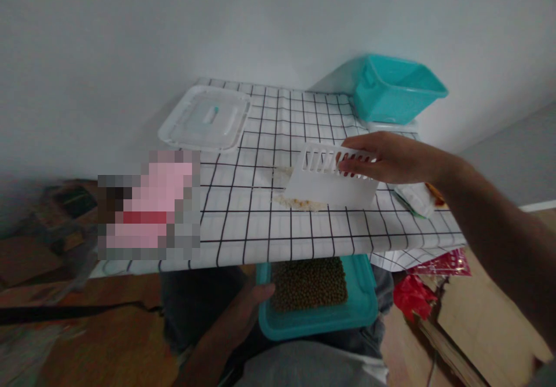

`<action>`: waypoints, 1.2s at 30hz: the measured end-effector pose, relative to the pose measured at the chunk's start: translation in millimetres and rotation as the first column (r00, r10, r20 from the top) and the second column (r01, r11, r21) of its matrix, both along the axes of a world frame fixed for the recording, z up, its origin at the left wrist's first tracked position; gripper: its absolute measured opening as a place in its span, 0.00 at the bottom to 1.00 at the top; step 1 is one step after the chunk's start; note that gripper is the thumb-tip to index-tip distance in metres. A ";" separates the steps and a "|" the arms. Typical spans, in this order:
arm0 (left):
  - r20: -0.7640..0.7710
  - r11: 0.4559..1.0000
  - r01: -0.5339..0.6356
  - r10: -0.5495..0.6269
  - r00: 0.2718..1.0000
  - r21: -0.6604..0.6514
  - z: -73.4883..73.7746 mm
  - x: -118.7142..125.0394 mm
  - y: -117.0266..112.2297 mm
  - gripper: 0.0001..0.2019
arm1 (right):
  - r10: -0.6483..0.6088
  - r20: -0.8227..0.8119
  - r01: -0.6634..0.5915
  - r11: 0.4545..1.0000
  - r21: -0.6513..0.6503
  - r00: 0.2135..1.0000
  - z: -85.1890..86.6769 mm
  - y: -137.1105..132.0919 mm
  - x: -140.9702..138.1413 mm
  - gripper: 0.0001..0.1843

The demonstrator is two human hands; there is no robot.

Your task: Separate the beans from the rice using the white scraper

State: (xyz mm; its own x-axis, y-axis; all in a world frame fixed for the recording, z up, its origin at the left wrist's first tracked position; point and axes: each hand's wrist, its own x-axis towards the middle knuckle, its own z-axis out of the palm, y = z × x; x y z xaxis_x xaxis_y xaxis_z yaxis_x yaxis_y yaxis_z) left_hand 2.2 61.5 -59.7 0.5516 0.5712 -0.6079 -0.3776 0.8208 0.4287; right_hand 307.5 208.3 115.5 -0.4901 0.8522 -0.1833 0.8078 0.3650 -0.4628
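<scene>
My right hand (386,154) grips a thin white plastic panel (332,187) by its slotted upper edge, thumb on the near face. The panel leans at an angle, its lower edge at the checkered tablecloth (234,213). Beside that edge lies a streak of pale brown crumbs (304,203), with a fainter patch behind it. Below the table's front edge, my left hand (247,309) holds the left side of a shallow teal tub (362,317), thumb over the rim. Small round brown pellets (310,288) fill much of the tub, which is over my lap.
A clear lid (206,120) lies at the back left. In front of it is a pixelated pink item (158,201). At the back right stands a teal bin (386,97); a packet (414,199) lies under my right forearm. A red bag (412,295) and cardboard are on the floor.
</scene>
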 end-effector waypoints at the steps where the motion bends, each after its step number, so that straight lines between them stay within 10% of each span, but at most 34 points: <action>1: -0.010 1.000 0.002 -0.002 1.000 -0.009 -0.8 0.1 -0.3 0.30 | 0.005 -0.006 -0.005 1.000 -0.002 1.000 -0.2 -0.2 -0.6 0.15; 36: -0.024 1.000 -0.021 0.021 0.999 0.011 7.5 2.9 5.0 0.28 | 0.072 0.047 -0.075 0.995 0.065 0.996 2.4 -30.7 -16.6 0.14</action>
